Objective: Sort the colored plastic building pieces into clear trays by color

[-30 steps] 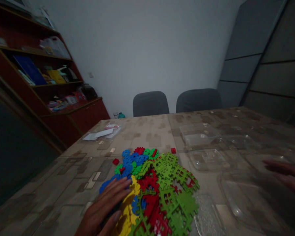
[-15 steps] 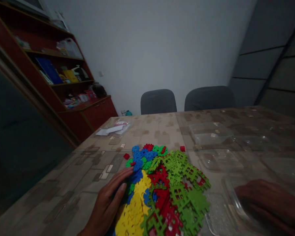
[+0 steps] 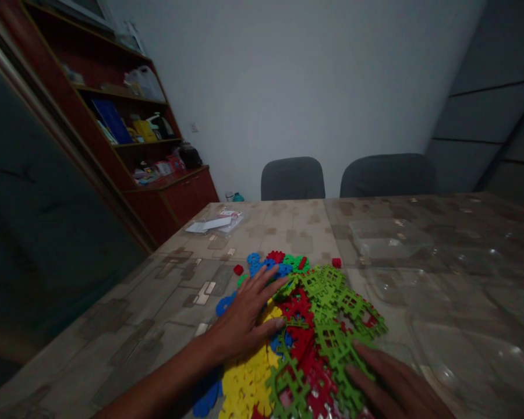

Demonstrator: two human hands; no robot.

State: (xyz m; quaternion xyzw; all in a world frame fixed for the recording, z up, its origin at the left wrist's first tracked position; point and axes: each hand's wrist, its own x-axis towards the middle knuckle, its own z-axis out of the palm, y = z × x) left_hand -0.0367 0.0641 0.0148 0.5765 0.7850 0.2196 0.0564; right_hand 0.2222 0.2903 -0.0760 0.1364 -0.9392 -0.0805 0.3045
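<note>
A heap of plastic building pieces lies on the table in front of me. Over its left part rests my left hand, fingers spread, above blue gear-shaped pieces and yellow pieces. My right hand, a little blurred, is at the heap's lower right, fingers stretched out at the edge of the green lattice pieces. Red pieces fill the middle of the heap. Neither hand visibly grips a piece.
Several clear plastic containers stand on the right of the patterned table. Small red blocks lie beside the heap. A plastic bag with papers is at the far left. Two grey chairs stand behind the table.
My left hand has moved right and forward from the heap's left edge onto it. My right hand has come left from the clear container to the green pieces. The view has shifted slightly left.
</note>
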